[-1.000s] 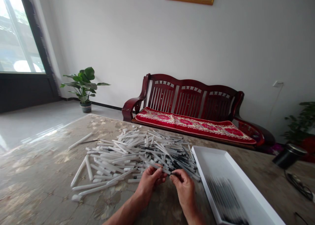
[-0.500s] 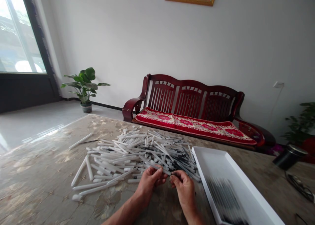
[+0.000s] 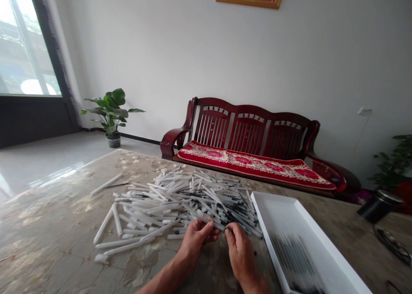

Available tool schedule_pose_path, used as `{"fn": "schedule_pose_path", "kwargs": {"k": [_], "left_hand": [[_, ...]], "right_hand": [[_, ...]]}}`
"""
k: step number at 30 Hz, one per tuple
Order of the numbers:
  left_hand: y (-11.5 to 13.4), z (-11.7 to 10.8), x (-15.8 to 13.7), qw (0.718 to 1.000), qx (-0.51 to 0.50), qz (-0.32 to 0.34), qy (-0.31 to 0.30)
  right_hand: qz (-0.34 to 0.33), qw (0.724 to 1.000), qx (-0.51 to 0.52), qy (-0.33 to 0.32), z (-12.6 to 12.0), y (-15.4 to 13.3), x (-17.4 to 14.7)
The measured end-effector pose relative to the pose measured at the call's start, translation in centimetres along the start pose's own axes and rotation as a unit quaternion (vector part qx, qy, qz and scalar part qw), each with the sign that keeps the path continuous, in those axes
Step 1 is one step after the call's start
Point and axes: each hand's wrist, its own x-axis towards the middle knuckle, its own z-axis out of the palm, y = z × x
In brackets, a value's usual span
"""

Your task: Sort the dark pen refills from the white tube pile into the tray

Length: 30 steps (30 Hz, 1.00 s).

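Observation:
My left hand [image 3: 200, 238] is closed around a slim whitish pen barrel [image 3: 219, 226], which slants down toward the right. At that barrel's right end, my right hand [image 3: 240, 249] pinches with thumb and bent forefinger; a small dark piece seems to show at the fingertips, too small to make out. Just beyond both hands lies a loose heap of white pen tubes [image 3: 144, 208], with dark thin pieces [image 3: 234, 208] mixed in on its right side. A white open box [image 3: 298, 216] stands right of my right hand, and a row of pens [image 3: 294, 255] lies inside it.
A patterned cloth [image 3: 58, 242] covers the table. A black cylinder [image 3: 380, 206] and a dark cable [image 3: 391, 244] are at the far right. Behind the table stands a dark red wooden bench [image 3: 247, 135]; a potted plant [image 3: 112, 109] is on the floor at left.
My right hand has shifted slightly right and turned, its fingers curling more at the barrel's end. My left hand stays nearly still with the pen barrel.

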Motion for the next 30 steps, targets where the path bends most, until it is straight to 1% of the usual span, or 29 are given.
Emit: {"fn": "schedule_pose_path", "kwargs": {"k": [4,8,11,13,15,19,22,26,30], "left_hand": [[0.01,0.07,-0.01,1.000,0.005,0.000,-0.006],[0.20,0.13,0.00,1.000,-0.002,-0.004,0.005],[0.29,0.19,-0.11,1.000,0.002,-0.008,0.005],[0.25,0.24,-0.20,1.000,0.012,-0.010,-0.002],[0.17,0.27,-0.23,1.000,0.020,-0.007,-0.006],[0.04,0.18,-0.04,1.000,0.018,-0.004,0.002],[0.05,0.12,0.07,1.000,0.012,-0.006,0.009],[0.08,0.24,-0.07,1.000,0.021,-0.007,0.004],[0.00,0.26,-0.08,1.000,0.028,-0.007,0.000]], "right_hand": [[0.011,1.000,-0.015,-0.013,0.13,-0.14,-0.02],[0.036,0.998,0.025,-0.045,-0.39,-0.33,0.00],[0.020,0.999,0.040,-0.030,-0.65,-0.53,0.04],[0.011,1.000,0.025,-0.015,-0.46,-0.46,0.07],[0.019,1.000,0.005,-0.006,-0.10,-0.23,0.10],[0.051,0.998,0.019,-0.024,0.10,-0.13,0.18],[0.048,0.997,0.044,-0.041,-0.27,-0.51,0.21],[0.032,0.999,0.033,-0.024,-0.11,-0.33,0.18],[0.067,0.997,0.028,-0.029,0.34,0.33,0.03]]}}
